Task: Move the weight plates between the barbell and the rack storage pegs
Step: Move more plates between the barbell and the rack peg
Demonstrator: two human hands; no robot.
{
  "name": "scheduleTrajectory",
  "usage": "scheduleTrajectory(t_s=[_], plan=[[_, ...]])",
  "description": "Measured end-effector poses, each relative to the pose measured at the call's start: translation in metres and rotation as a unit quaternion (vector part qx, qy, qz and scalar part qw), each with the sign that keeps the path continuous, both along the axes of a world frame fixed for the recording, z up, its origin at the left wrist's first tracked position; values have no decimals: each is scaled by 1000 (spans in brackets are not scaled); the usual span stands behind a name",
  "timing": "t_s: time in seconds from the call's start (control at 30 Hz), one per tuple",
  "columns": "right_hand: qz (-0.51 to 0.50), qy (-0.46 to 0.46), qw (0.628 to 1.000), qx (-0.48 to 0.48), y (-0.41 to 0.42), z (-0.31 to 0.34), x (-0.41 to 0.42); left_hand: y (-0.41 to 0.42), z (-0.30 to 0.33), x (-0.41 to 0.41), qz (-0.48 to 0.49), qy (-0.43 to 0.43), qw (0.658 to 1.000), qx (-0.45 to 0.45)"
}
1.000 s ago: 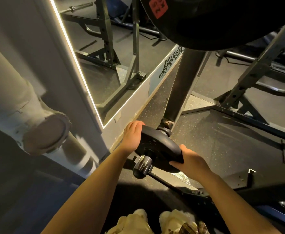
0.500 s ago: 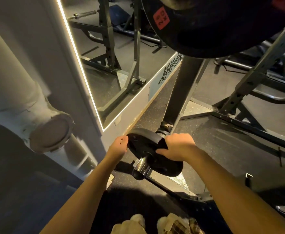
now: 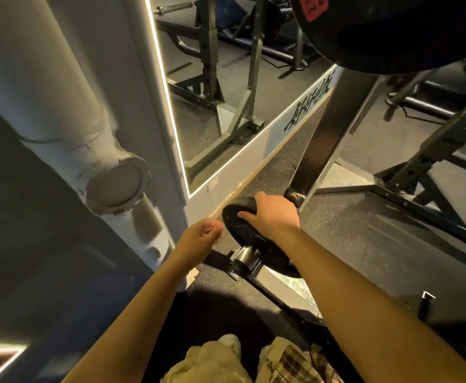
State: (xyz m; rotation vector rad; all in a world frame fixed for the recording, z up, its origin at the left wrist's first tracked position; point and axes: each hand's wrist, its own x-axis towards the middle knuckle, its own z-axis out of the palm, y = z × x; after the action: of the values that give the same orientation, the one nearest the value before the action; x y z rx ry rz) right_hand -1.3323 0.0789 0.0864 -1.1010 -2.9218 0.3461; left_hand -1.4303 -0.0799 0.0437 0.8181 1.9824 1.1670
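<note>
A small black weight plate (image 3: 242, 225) sat on a low chrome storage peg (image 3: 247, 257) at the foot of the rack upright (image 3: 325, 128), near the floor. The right hand (image 3: 274, 214) gripped the plate's upper rim, fingers curled over its far edge and thumb on its near face. The left hand (image 3: 201, 234) hovered just left of the plate, its fingers loosely curled, holding nothing. A large black plate (image 3: 392, 34) hung high on the right, and a mirror (image 3: 220, 87) lined the left wall.

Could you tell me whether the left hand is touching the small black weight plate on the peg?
Apart. The head view shows floor between the left hand and the small plate.
</note>
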Motion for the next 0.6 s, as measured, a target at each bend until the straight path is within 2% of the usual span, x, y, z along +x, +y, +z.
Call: scheduleTrajectory(t_s=[0.13,0.27,0.3,0.37,0.43,0.5,0.6], plan=[[-43,45,998,10,-5,-9,27,14,5,7,12,64,998,10],[-46,181,980,65,-14,-32,65,47,16,6,46,89,994,31],[-54,207,975,56,-14,-37,73,56,17,3,44,122,991,31],[-76,235,969,-33,-14,-43,86,71,12,-4,10,246,969,-16],[-98,247,956,-120,-13,-51,99,85,9,-5,-45,314,945,-76],[-128,266,930,-221,-16,-56,110,95,5,0,-78,313,942,-93],[-163,300,876,-341,-19,-66,123,100,2,15,-73,311,947,-18]])
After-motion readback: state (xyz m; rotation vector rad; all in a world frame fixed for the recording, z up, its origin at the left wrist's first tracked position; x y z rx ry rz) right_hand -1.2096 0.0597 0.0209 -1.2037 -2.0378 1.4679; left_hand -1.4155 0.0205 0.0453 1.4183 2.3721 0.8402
